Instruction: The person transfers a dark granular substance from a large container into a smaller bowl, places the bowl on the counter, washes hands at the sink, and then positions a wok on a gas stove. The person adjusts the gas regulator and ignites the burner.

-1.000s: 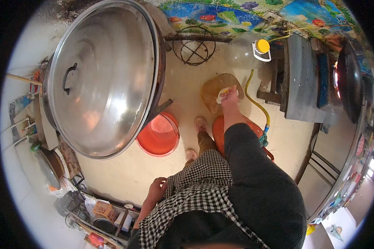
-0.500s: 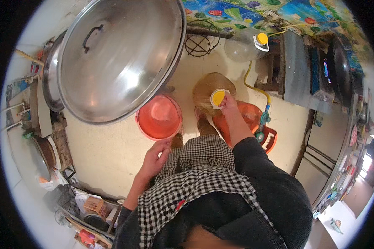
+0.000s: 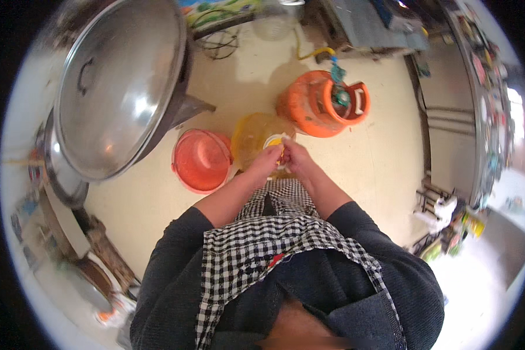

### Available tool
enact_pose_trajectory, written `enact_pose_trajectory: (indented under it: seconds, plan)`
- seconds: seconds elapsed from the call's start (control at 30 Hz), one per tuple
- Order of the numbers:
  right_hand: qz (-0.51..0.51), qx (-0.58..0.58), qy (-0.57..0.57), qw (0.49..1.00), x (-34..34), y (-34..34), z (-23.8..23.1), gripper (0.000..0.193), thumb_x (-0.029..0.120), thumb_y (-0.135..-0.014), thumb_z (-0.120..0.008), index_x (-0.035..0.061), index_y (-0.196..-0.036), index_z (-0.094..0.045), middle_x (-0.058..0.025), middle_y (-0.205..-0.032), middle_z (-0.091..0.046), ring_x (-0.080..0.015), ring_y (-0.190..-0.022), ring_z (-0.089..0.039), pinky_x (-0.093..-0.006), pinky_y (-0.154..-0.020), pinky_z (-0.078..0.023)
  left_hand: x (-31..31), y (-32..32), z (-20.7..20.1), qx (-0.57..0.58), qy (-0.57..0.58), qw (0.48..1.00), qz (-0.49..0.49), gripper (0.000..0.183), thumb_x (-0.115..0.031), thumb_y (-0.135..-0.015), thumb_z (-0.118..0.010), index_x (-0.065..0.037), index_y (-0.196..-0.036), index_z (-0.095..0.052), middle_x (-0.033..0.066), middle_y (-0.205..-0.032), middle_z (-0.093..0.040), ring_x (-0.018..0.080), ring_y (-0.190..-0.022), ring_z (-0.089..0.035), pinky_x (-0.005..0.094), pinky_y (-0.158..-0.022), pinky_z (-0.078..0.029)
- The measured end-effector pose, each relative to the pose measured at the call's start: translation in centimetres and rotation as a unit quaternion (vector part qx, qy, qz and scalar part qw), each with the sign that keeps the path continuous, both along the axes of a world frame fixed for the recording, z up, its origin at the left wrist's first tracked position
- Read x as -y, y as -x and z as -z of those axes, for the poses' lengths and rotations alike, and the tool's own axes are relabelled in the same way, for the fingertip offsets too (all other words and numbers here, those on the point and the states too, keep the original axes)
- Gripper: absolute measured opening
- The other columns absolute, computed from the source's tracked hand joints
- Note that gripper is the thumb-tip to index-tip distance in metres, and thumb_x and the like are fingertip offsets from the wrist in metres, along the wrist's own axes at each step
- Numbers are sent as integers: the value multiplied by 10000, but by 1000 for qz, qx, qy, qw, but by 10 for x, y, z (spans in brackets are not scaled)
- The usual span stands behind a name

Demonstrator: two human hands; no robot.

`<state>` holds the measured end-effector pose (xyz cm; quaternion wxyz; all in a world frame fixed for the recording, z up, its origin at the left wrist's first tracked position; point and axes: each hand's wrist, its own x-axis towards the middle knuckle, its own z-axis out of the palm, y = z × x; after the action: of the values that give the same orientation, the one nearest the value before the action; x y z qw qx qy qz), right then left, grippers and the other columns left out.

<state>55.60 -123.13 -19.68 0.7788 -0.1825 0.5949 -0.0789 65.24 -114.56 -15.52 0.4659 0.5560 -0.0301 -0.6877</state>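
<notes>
A large see-through plastic jug (image 3: 248, 140) of yellowish liquid is right in front of me, low over the floor by my legs. Its yellow cap and white ring handle (image 3: 273, 140) are at its top, partly covered by my hands. My left hand (image 3: 265, 161) is closed at the near side of the jug's mouth, fingers bent inward. My right hand (image 3: 298, 157) meets it there, closed too. A bit of yellow shows between them; exactly what each set of fingers pinches is partly hidden. A red bucket (image 3: 202, 161) stands just left of the jug.
An orange gas cylinder (image 3: 309, 104) with a green valve and yellow hose stands beyond the jug to the right. A huge metal lid (image 3: 119, 87) takes up the upper left. At the back are a wire stand (image 3: 219, 44) and another clear jug (image 3: 272, 23).
My left hand has come up from beside the apron to join the right at the jug's mouth. The jug is nearer to me, the cylinder now standing apart from it. The view has shifted.
</notes>
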Motion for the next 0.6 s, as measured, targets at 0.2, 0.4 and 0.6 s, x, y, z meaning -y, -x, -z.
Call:
enact_pose_trajectory:
  seconds: [0.2, 0.4, 0.6]
  plan:
    - [14, 29, 24, 999, -52, 127, -6, 316, 327, -863, -528, 80, -666, -547, -46, -560, -517, -160, -429, -422, -301, -398, -306, 11, 106, 33, -183, -99, 970, 125, 420, -501, -901, -412, -118, -796, -549, 19, -695, -542, 158, -602, -493, 325, -525, -400]
    - [39, -25, 63, 997, -72, 272, 17, 301, 256, -894, -429, 24, -789, -587, -62, -607, -532, -163, -461, -452, -313, -394, -308, 19, 283, 36, -53, -161, 975, 141, 359, -435, -888, -463, -93, -820, -549, 39, -655, -528, 156, -511, -453, 312, -433, -326]
    - [-28, -82, 135, 987, -34, 398, -4, 322, 213, -887, -413, -57, -914, -586, -110, -753, -616, -188, -547, -541, -330, -456, -402, 60, 404, 24, -59, -186, 969, 154, 285, -358, -876, -493, -89, -933, -567, 48, -839, -585, 170, -712, -548, 319, -550, -429]
